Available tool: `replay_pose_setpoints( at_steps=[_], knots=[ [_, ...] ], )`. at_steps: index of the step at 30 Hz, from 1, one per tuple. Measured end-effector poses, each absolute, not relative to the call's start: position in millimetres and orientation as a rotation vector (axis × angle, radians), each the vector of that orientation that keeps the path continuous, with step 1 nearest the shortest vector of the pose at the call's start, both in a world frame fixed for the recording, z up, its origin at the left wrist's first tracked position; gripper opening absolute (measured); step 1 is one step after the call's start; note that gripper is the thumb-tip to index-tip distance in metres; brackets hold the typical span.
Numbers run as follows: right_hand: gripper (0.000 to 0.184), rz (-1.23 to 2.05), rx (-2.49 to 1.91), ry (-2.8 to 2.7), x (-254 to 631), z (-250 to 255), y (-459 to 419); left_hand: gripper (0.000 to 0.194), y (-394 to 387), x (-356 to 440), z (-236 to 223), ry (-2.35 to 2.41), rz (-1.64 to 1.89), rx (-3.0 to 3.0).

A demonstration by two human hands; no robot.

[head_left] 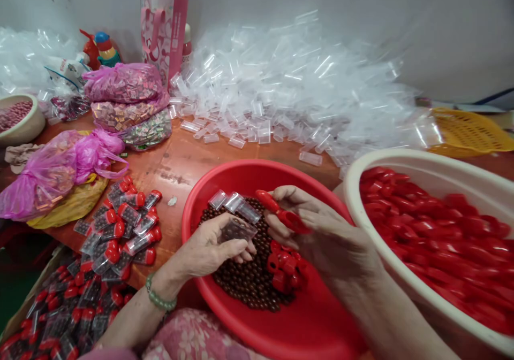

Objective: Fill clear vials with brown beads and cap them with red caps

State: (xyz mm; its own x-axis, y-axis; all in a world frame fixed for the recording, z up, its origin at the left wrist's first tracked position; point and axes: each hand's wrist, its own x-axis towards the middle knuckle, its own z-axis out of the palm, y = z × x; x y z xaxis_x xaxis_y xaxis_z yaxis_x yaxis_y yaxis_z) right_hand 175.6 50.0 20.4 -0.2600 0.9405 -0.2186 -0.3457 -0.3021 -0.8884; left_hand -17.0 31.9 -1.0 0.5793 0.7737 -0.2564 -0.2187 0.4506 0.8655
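Note:
Over a red basin [249,170], my left hand [217,245] has its fingers closed round a small clear plastic container [237,230] that looks dark with brown balls. To its right, my right hand [309,215] pinches a glossy red plastic piece [283,213], long with a hollow, scoop-like end. The two hands are apart. Brown balls [244,290] cover the basin floor beneath them. Several red caps [287,266] lie on the balls below my right hand. Clear containers [241,206] rest on the balls just beyond my left hand.
A cream tub [385,242] of red plastic parts [445,242] stands at right. Clear empty containers [281,98] are heaped against the wall. Red-capped filled containers [120,226] pile up at left. Pink bags [124,90], a gift bag [158,39] and a yellow basket [469,130] stand farther back.

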Motion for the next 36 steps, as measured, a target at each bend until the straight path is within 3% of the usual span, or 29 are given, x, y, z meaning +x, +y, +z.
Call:
replay_pose_setpoints(
  at_steps=[6, 9, 16, 21, 26, 36],
  knots=[
    [0.018, 1.516, -1.116, -1.356, 163.9, 26.7, 52.9, 0.047, 32.8, -18.9, -4.3, 0.714, 0.691, 0.897],
    [0.020, 1.576, -1.146, -1.428, 164.1, 30.4, 54.9, 0.047, 34.0, -19.6, -2.3, 0.710, 0.694, 0.888],
    [0.032, 1.900, -1.204, -1.352, 163.9, 32.3, 64.9, 0.026, 35.5, -18.1, -2.3, 0.740, 0.669, 0.984],
    [0.034, 1.858, -1.368, -1.333, 181.1, 23.5, 64.8, 0.015, 34.8, -16.3, 0.1, 0.826, 0.657, 1.019],
    [0.034, 1.804, -1.360, -1.037, 186.3, 21.3, 58.8, 0.012, 35.3, -14.9, 2.3, 0.797, 0.689, 1.037],
    [0.038, 2.028, -1.228, -0.852, 157.2, 21.5, 57.8, 0.020, 33.4, -15.3, 1.9, 0.970, 0.721, 1.367]
  ],
)
